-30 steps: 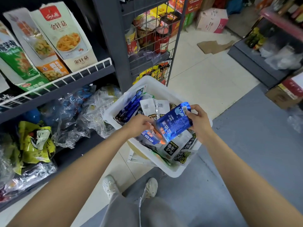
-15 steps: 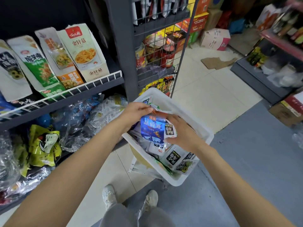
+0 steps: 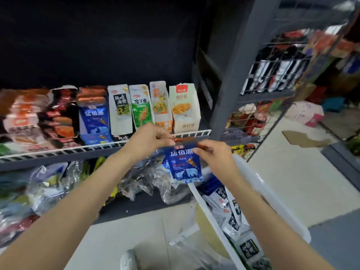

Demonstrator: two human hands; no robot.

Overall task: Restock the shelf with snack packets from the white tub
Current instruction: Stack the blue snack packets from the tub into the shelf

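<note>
A shop aisle is seen, with a wire-fronted shelf [image 3: 136, 142] across the back. On its left part, a row of matching blue packs [image 3: 93, 117] is stood up among other snack boxes. Further right, a blue snack packet [image 3: 183, 164] is held in the air just in front of the shelf edge. Its top strip is pinched by the left hand [image 3: 150, 141] and by the right hand [image 3: 212, 154]. The packet looks light, soft and crinkly, so it is best held by that flat top strip. At the right, the white tub [image 3: 272, 199] is seen with more packets inside.
</note>
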